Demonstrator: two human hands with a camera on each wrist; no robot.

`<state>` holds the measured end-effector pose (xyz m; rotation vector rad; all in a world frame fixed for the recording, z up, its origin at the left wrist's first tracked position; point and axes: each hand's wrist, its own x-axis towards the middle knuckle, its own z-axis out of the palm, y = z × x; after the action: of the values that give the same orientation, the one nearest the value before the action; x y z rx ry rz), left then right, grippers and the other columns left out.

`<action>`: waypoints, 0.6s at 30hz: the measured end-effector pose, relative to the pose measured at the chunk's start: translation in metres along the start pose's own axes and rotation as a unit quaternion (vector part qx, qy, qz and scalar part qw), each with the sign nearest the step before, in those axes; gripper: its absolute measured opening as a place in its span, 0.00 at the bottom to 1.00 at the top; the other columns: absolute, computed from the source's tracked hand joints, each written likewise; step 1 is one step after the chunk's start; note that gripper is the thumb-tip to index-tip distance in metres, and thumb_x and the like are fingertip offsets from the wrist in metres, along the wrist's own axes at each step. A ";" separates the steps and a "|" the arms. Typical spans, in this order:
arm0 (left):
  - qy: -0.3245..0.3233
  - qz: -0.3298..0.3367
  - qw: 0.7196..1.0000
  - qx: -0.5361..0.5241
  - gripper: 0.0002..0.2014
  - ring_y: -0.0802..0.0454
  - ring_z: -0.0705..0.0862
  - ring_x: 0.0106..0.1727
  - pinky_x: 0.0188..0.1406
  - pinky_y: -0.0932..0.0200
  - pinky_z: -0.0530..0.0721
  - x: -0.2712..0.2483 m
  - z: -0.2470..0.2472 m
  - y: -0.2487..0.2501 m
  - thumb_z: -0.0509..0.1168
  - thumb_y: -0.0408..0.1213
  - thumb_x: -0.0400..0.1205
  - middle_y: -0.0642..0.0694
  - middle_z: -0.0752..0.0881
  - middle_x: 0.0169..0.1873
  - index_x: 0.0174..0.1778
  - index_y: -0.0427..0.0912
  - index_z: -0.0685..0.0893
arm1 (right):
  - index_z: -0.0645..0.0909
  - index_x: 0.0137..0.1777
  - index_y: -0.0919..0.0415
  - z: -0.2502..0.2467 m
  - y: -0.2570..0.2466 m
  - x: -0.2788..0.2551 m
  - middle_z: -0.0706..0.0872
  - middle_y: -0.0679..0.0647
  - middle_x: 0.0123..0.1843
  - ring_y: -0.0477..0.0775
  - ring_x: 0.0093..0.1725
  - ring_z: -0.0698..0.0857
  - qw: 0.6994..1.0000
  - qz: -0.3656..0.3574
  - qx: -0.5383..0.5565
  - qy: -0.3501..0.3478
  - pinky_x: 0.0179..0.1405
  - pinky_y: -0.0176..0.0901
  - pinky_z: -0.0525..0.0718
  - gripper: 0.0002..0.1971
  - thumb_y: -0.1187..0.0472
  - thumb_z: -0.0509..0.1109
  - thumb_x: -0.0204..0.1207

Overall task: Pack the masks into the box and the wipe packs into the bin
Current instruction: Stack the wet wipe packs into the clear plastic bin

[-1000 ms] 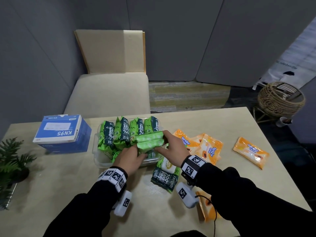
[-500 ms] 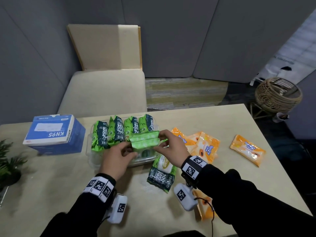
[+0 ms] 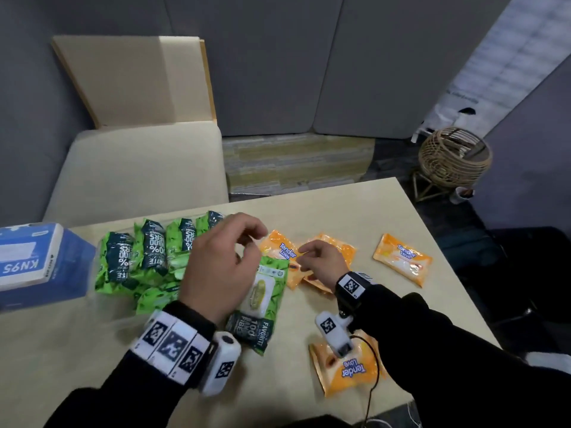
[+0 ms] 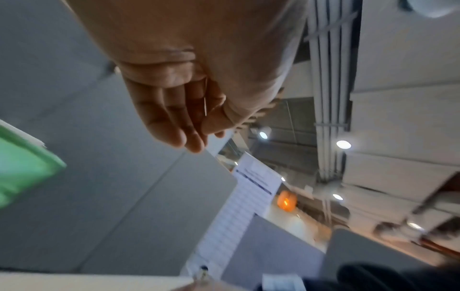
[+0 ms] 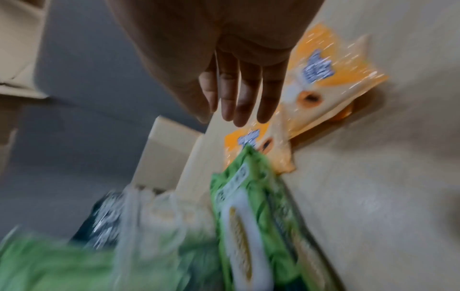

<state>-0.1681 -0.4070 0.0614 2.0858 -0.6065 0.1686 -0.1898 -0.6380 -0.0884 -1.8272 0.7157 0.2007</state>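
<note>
Both hands have let go of the light green pack they were pressing into the bin half a second ago. The left hand [image 3: 221,267] is up in the air now, fingers loosely curled, holding nothing. The right hand [image 3: 321,262] has slid over the orange wipe packs [image 3: 279,250], fingers relaxed, also not gripping anything. Left of the left hand, the clear bin [image 3: 103,299] is stuffed with green wipe packs [image 3: 153,253] reading "100%". Under that hand lies another green pack [image 3: 262,299], "FAVORITE". Orange ones say "Tender Love". The blue box [image 3: 34,267], far left, reads "KN95".
</note>
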 end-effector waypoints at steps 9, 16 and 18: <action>-0.364 -0.116 0.891 0.247 0.18 0.45 0.84 0.66 0.62 0.49 0.84 0.028 0.188 -0.073 0.60 0.32 0.82 0.48 0.85 0.66 0.66 0.49 0.85 | 0.86 0.53 0.56 -0.093 0.065 0.046 0.90 0.54 0.51 0.60 0.53 0.89 0.974 0.152 -0.144 0.090 0.57 0.61 0.92 0.11 0.55 0.80 0.73; -0.421 -0.082 0.791 0.436 0.30 0.39 0.80 0.68 0.66 0.41 0.74 -0.005 0.237 -0.112 0.67 0.55 0.76 0.45 0.79 0.70 0.72 0.44 0.78 | 0.82 0.49 0.53 -0.084 0.095 0.057 0.88 0.51 0.45 0.55 0.46 0.88 0.972 0.174 -0.150 0.049 0.38 0.42 0.80 0.22 0.41 0.84 0.64; -0.400 -0.089 0.798 0.442 0.33 0.40 0.84 0.63 0.61 0.42 0.76 -0.013 0.237 -0.117 0.72 0.62 0.72 0.46 0.81 0.65 0.68 0.46 0.80 | 0.79 0.52 0.51 -0.080 0.098 0.061 0.87 0.51 0.47 0.55 0.48 0.88 0.973 0.156 -0.164 0.038 0.38 0.43 0.79 0.25 0.41 0.84 0.63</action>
<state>-0.1493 -0.5441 -0.1641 3.1234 -0.9254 -0.7279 -0.2121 -0.7539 -0.1649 -2.0335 1.0747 0.4815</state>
